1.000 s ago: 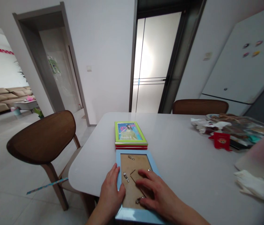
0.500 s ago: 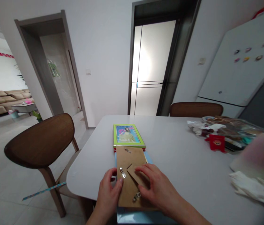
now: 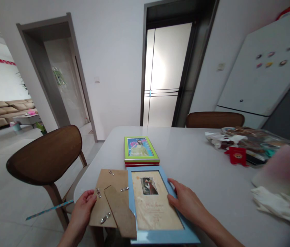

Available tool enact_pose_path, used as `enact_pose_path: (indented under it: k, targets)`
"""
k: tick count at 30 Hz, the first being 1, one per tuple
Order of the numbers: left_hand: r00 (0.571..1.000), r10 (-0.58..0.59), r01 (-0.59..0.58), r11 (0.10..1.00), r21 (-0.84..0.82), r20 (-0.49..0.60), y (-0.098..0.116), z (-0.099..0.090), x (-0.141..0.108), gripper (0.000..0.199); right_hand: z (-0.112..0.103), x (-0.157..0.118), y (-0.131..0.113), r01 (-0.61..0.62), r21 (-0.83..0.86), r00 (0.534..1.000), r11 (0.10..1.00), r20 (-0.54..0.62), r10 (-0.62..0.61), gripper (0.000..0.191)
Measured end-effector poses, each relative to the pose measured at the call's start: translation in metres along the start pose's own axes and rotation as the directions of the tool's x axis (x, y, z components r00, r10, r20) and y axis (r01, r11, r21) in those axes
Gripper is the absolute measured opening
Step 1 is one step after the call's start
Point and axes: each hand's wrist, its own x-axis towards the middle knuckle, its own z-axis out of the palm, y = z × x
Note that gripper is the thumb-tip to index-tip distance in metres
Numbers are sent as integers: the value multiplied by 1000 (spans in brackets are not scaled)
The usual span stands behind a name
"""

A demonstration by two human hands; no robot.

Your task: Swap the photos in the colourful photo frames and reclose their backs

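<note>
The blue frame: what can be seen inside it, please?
Inside the blue frame lies a beige sheet with a small picture and reddish lettering, too faint to read surely. Whatever is under the sheet is covered and cannot be seen.

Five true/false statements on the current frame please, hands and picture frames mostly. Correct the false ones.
1. The left hand holds the brown backing board by its left edge. True.
2. The green-bordered frame lies farther from the person than the light-blue frame. True.
3. The right hand is on the green-bordered frame. False: it is at the right side of the light-blue frame.
4. The brown backing board sits fitted inside the light-blue frame. False: it is out, at that frame's left side.
5. The red packet is on the table's left-hand side. False: it is on the right-hand side.
</note>
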Motion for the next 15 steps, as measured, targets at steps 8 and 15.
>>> enact_pose_path:
  k: [8,15]
  targets:
    - [976,190,-159,957,242,-107,-7,-11,7,43,-20,-6,-7,-239,443,970,864,71,232,53]
    - [827,549,-538,714,448,117,29,61,-42,39,-41,-21,-33,-375,873,925,311,334,179,75]
